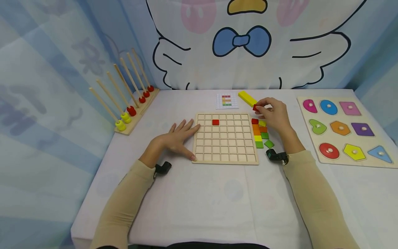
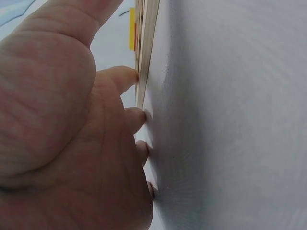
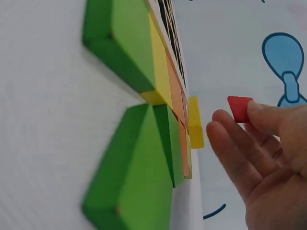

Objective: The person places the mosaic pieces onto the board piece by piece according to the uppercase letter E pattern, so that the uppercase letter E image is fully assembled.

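Between its thumb and fingers, my right hand [image 1: 274, 113] pinches a small red square tile [image 3: 240, 109], raised above the table at the upper right of the board. My left hand [image 1: 176, 139] lies with fingers spread at the left side of the wooden grid board [image 1: 225, 162]; thumb and index fingertip touch its edge. One red tile [image 1: 215, 122] sits in a top-row cell. Along the board's right side lie orange, yellow and red tiles, an orange tile [image 1: 256, 130] among them. A loose green tile [image 1: 268, 144] is turned askew just below them.
A small pattern card [image 1: 226, 101] lies behind the board, with a yellow bar [image 1: 247, 98] beside it. At the left stands a wooden peg rack [image 1: 141, 110] with red and yellow beads. A shape puzzle board [image 1: 335, 138] lies at the right. Curtains back the table.
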Tool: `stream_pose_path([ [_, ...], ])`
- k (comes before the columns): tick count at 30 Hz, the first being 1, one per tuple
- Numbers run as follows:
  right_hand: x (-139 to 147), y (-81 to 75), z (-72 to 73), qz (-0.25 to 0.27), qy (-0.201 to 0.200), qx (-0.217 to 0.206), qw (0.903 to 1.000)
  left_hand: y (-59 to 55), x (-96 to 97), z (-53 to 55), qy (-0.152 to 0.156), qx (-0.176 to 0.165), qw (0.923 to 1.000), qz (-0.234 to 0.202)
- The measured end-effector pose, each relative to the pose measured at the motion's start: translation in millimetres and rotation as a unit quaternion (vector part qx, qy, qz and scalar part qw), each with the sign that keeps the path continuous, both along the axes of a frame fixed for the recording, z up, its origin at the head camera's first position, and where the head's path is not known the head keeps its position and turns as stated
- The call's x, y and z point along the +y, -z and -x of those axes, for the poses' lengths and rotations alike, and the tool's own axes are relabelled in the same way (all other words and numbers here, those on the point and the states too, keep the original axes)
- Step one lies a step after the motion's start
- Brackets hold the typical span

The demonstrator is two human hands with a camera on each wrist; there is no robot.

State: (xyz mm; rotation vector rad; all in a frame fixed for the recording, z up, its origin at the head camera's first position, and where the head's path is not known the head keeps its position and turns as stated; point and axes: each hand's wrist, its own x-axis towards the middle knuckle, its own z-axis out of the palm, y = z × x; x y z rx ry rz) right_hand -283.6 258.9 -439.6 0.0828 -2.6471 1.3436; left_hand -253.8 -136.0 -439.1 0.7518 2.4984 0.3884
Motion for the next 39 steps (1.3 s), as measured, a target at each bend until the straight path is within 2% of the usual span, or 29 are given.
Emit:
stream_pose_path([
  [4,-3,-3.1,-0.3,0.026,-0.002,0.012,0.9996,-0.5,-0.4,0.2,0.000,-0.005,1.0000,-0.003],
  [13,-11,-10.2,-2.4,-0.015,0.011,0.004,0.9998,-1.0,-2.4,0.6,0.000,-0.006,0.9999,-0.010],
  [24,-23,-15.8,-7.7,-0.006,-0.010,0.033,0.9994,2.0,-1.8,1.6,0.001,-0.005,1.0000,-0.004],
  [30,-33,-18.1,-5.9,0.002,-0.030,0.027,0.9992,-1.0,-1.0,1.2,0.000,-0.005,1.0000,-0.004],
  [39,-51,-22.4,-2.0,0.034,-0.069,0.055,0.9955,1.2,-0.8,0.7,0.003,-0.005,1.0000,-0.004],
])
